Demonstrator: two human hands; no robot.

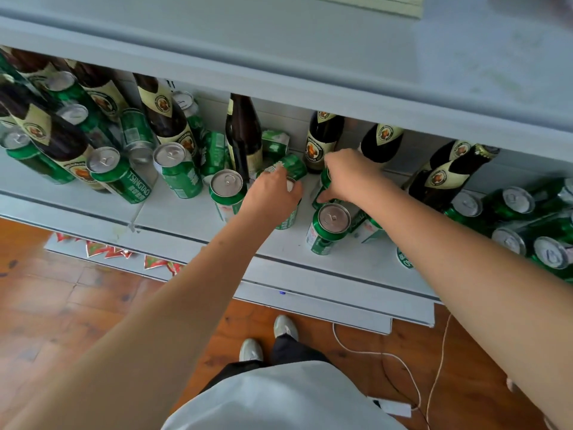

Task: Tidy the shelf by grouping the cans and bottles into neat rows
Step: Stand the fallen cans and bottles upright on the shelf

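Both hands are deep in the middle of the pale grey metal shelf (173, 212). The left hand (273, 193) is curled down over the top of a green tin drink can (290, 217) that stands up, and seems to grip it from above; a bit of its silver lid shows by the thumb. The right hand (347, 175) is bent around another green can (325, 187) just beside it, with the fingers (324, 198) pressed on its side. I cannot tell if that can stands straight or leans.

Both cans are right under the hands, so no reaching is needed. The two hands are close together, almost touching. The cans are tall, with their long way pointing up, so I think sliding them along the shelf would be easy.

Just behind the left hand a green can lying on its side (285, 167) points across the shelf. It will likely need standing up. A tall brown glass bottle with a cream label (243, 135) stands close behind, and it could tip if bumped.

In front stand two more cans: one with a silver lid (228, 193) to the left, one (330, 225) to the right. The shelf is crowded. More brown bottles lean at the left end (59, 135) and the right (446, 175). Cans lie piled at the far right (527, 225).

The floor below is reddish wood (62, 299), with a thin white cord (387, 355) on it.
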